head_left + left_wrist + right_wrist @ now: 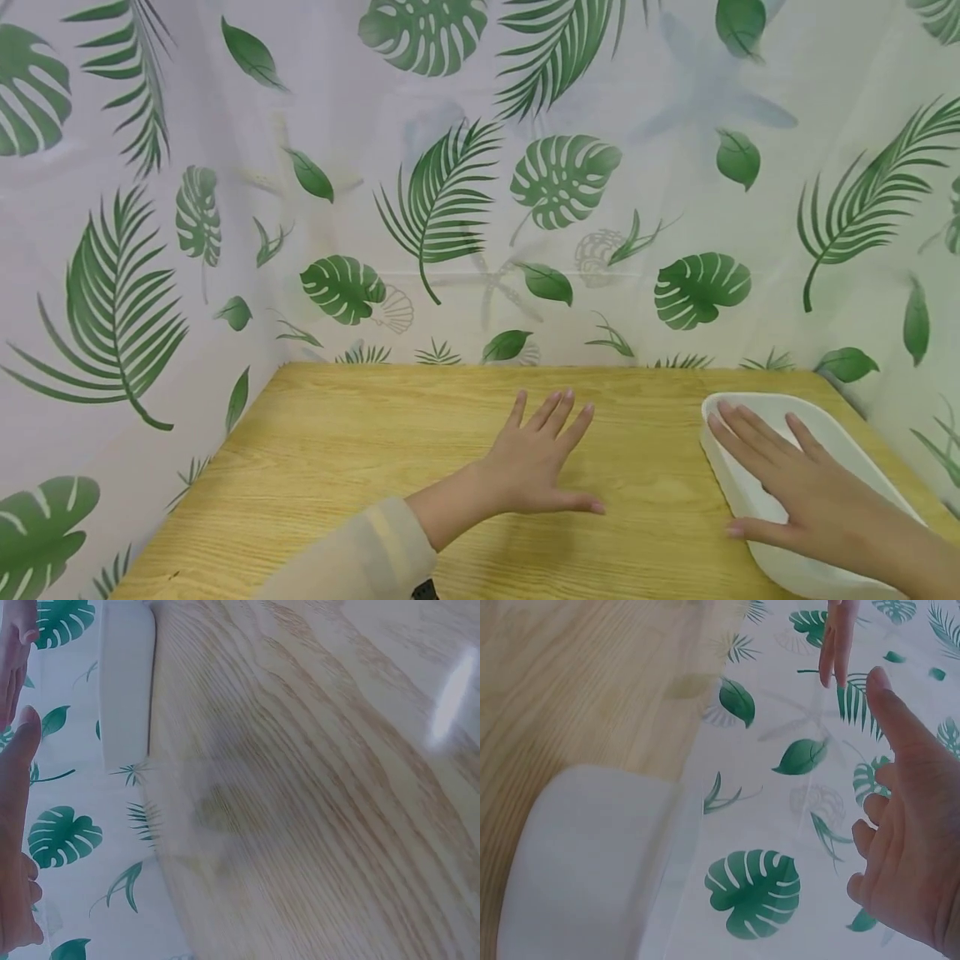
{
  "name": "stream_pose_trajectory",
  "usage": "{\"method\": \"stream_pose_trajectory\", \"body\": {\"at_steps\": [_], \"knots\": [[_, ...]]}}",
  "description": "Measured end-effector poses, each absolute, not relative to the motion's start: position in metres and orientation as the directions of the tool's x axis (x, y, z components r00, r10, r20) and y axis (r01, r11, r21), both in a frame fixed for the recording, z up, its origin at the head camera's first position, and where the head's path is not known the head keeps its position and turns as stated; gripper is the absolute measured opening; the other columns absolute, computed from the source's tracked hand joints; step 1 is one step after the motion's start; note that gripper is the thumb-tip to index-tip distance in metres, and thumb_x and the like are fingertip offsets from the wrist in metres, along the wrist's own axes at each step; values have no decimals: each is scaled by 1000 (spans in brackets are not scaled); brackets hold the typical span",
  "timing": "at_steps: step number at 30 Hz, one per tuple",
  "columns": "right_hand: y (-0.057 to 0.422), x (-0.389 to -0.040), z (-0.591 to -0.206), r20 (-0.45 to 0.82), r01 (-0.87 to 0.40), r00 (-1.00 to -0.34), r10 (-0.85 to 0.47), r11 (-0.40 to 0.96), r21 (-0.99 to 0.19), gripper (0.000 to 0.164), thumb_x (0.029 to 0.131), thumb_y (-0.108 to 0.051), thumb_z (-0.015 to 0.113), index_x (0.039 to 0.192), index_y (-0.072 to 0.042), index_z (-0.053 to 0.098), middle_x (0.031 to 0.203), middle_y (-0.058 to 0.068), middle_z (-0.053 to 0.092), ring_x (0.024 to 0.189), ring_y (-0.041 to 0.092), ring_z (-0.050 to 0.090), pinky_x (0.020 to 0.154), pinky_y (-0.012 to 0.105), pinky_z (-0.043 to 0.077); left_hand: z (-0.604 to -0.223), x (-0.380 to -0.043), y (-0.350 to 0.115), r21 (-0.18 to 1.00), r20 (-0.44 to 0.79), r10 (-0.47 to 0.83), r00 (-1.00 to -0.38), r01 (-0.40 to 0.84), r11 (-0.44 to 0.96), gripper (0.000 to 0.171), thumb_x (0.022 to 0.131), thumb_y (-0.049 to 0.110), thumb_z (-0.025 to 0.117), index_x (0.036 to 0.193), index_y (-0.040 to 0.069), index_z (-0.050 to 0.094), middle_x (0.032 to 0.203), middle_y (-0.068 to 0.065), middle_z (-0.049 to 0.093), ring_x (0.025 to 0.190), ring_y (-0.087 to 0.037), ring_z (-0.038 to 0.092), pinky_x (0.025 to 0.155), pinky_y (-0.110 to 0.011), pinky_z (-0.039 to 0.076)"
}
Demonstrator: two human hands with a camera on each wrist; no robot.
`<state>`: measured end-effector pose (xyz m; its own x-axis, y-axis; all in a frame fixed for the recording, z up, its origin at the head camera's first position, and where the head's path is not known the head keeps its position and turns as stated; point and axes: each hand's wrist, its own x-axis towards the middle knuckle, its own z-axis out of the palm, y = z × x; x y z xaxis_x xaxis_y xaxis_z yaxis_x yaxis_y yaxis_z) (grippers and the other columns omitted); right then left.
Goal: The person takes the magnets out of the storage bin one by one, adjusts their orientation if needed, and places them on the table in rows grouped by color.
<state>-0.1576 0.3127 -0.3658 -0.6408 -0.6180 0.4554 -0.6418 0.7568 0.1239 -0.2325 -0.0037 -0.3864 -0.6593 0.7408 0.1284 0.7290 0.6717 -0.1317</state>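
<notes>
With left hand (528,471) and right hand (821,500) spread wide, empty, avoid low rightward sweeps, possibly shoving white tray (585,855) off right edge of surface (360,450).

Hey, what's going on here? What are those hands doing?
Someone's left hand hovers over the table, and their right hand hovers over the white tray on the table's right side. Both hands have their fingers stretched out, and neither is holding anything.

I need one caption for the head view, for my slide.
Left hand held above a wooden table, right hand over a white tray.
</notes>
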Motion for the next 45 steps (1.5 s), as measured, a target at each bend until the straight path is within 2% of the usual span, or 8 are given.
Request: {"method": "stream_pose_trajectory", "body": {"at_steps": [11,17,23,27,33,39,43,45], "knots": [[348,-153,-365,416,-542,-752,-510,839,49,110,70,-43,78,153,-15,12,158,-7,-2,141,-2,-11,112,39,-16,-380,-225,13,-104,107,732,-673,724,682,106,79,81,37,151,19,-9,158,-10,-6,145,-21,-3,112,-57,4],[366,-150,-376,418,-519,-776,-472,855,0,112,67,-38,81,153,-16,13,158,-8,-4,141,-2,-12,111,48,-16,-380,-220,25,-131,83,723,-686,712,690,105,78,83,33,152,21,-9,158,-8,-5,145,-19,-7,113,-54,5],[384,-143,-386,410,-475,-806,-426,879,-20,117,63,-38,84,153,-18,12,157,-10,-6,137,-7,-14,108,52,-19,-381,-220,40,-131,89,729,-679,717,684,104,78,84,30,151,22,-11,159,-6,-5,145,-18,-7,114,-53,7],[394,-140,-389,423,-472,-804,-417,881,-27,114,60,-37,85,152,-20,20,156,-17,-2,137,-8,-12,107,55,-18,-380,-218,49,-127,82,742,-666,731,670,102,79,83,31,151,25,-13,159,-5,-6,145,-18,-9,114,-52,7],[402,-136,-397,323,-382,-874,-364,924,7,114,64,-46,82,153,-25,14,152,-22,-8,135,-5,-21,103,53,-25,-376,-213,60,-146,88,758,-646,744,652,99,80,82,31,151,27,-12,158,-3,-8,145,-19,-9,114,-51,6],[418,-131,-408,396,-391,-846,-357,921,-4,119,57,-40,87,152,-25,17,147,-31,-5,133,-13,-15,107,54,-19,-370,-208,72,-139,73,777,-626,765,629,98,81,82,30,149,28,-16,158,-1,-12,145,-18,-10,115,-49,5],[429,-123,-416,400,-320,-861,-316,946,59,120,60,-40,85,153,-25,11,147,-30,-6,128,-18,-17,110,51,-16,-373,-205,80,-112,44,791,-610,784,611,98,80,82,28,147,29,-21,157,1,-14,145,-15,-7,115,-48,4],[433,-122,-417,432,-342,-836,-337,937,70,118,60,-41,83,152,-28,10,147,-31,-4,129,-18,-15,113,44,-14,-376,-204,82,-110,31,799,-601,792,600,98,80,82,28,147,29,-21,157,3,-13,145,-14,-4,115,-48,5]]}}
